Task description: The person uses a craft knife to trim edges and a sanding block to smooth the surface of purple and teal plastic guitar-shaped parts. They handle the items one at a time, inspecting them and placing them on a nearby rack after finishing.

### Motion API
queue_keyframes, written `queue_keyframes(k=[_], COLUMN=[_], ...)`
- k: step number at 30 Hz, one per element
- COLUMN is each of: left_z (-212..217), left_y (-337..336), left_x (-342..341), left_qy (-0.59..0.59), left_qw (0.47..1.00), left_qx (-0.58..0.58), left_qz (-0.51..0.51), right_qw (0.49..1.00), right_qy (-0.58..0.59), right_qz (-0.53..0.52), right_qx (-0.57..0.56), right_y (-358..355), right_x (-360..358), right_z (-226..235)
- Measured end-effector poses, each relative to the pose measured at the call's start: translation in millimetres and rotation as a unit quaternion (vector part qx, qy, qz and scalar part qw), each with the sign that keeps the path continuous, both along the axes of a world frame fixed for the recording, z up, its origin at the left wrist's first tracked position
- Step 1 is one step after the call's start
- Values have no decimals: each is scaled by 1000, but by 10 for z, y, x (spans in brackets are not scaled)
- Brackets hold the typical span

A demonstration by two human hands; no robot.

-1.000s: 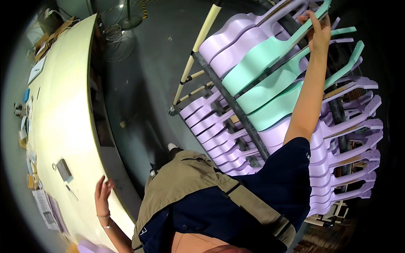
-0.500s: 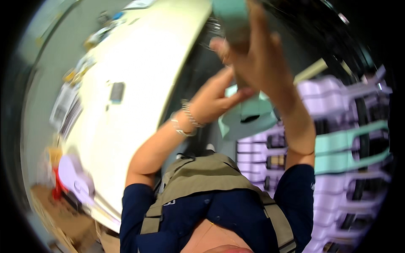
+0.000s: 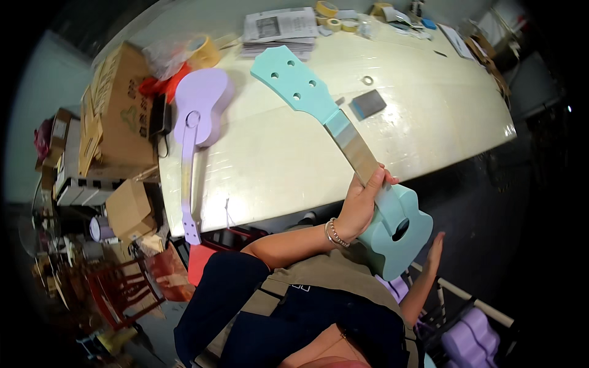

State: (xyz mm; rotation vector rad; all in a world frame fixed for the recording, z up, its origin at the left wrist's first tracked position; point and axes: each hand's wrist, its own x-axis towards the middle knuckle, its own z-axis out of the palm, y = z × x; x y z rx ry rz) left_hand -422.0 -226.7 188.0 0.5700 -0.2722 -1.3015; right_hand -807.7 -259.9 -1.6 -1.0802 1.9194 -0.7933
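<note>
My left hand [image 3: 363,205] is closed around the neck of a mint-green ukulele [image 3: 386,254], close to where it joins the body. The headstock [image 3: 288,78] has several peg holes and points to the far left, over the table. A tan, bare-looking strip covers the front of the neck, and a dark sound hole shows in the body. To the right of the body is my right hand [image 3: 435,253], seen edge-on, with fingers stretched out and nothing in it. A gap shows between this hand and the ukulele.
On the pale table [image 3: 270,165] lie a lilac ukulele [image 3: 205,101], a grey sanding block [image 3: 369,104], a small ring [image 3: 367,80], stacked newspapers [image 3: 279,30] and tape rolls [image 3: 326,8]. Cardboard boxes [image 3: 119,110] and a red chair [image 3: 123,291] stand left. Lilac ukulele bodies [image 3: 471,340] are racked lower right.
My view has swung from the rack of ukuleles to the table. The mint ukulele has come down and now slants across the view. My right hand has let go; my left grips the neck.
</note>
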Motion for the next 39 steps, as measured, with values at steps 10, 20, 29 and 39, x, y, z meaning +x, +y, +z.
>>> queue_keyframes(k=[10, 20, 29, 39], left_z=[213, 303, 720, 899], left_y=[-120, -550, -575, -421], left_x=[-11, -157, 610, 1247], left_qy=[-74, -131, -193, -458], left_qw=[995, 977, 895, 836], left_qx=[27, 30, -67, -70], left_qz=[53, 164, 396, 294], right_qw=[784, 733, 755, 570], right_qy=[-591, -616, -594, -290], right_qz=[113, 223, 273, 676], right_qx=[154, 184, 42, -367], right_y=[-471, -1619, -1951, -1708], right_x=[1110, 1494, 1945, 3518], right_z=[19, 78, 486, 2756])
